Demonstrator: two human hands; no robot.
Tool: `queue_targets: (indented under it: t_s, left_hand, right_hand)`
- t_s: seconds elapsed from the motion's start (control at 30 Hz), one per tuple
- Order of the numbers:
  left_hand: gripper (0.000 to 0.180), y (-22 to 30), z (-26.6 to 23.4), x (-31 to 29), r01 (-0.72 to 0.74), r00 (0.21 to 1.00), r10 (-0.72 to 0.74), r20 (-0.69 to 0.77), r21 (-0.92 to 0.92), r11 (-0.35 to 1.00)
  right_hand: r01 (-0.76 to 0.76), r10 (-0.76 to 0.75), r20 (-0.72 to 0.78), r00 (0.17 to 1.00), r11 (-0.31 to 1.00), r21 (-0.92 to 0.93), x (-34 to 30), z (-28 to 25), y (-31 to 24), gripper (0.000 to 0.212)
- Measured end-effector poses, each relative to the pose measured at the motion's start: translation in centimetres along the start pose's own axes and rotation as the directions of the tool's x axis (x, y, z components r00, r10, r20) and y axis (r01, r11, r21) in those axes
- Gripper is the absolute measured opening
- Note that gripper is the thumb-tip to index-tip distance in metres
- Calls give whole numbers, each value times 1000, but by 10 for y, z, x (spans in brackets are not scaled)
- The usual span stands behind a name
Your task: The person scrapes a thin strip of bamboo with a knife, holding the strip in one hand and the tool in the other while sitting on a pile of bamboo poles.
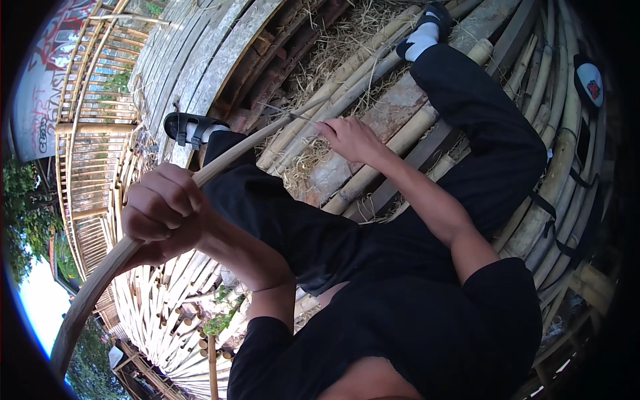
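Note:
A long, pale strip of wood or bamboo (230, 155) slants across the view from the lower left toward the upper middle. My left hand (163, 203) is wrapped round it in a fist. Near its far end, my right hand (351, 140) is closed with the fingertips on a thin, blade-like piece (304, 119) that crosses the strip. Whether this is a knife or a sliver cannot be made out. Below the far end lie bamboo poles (363, 83) and curly shavings (303, 175), between my spread legs.
Weathered planks (193, 47) form a platform ahead at the left. Beyond stands a bamboo railing (97, 173). Many bamboo poles (167, 320) are stacked at the lower left, and more (567, 133) lie along the right. A dark cap with a white front (591, 83) rests there, near a black strap (548, 208).

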State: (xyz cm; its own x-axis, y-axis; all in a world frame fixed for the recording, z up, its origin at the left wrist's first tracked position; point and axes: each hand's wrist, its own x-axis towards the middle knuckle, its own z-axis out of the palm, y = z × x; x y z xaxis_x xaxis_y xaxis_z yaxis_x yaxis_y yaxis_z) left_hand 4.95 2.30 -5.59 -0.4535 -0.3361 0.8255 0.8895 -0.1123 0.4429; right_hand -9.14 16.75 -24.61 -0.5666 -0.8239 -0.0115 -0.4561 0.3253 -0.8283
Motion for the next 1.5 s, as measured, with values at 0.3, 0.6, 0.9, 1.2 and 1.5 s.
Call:
queue_targets:
  t_s: [0.3,0.6,0.9,1.2,1.5]
  left_hand:
    - [63,12,3,4,-1,1000,1,3,2,1000]
    - [65,10,4,1,25,1000,-25,-2,50,998]
    - [65,23,20,6,-39,999,40,-26,38,999]
    - [66,29,18,6,-4,1000,5,-16,81,997]
    - [64,23,12,7,14,1000,-12,-27,80,997]
  right_hand:
    - [-26,25,-8,1000,1000,-10,-3,17,12,38]
    - [-13,12,-33,999,999,-35,-7,19,-4,37]
    - [80,-80,-19,997,995,50,-11,38,-7,45]
    - [50,-50,-29,998,998,26,-14,41,-2,39]
    - [-100,96,59,994,993,66,-12,47,6,48]
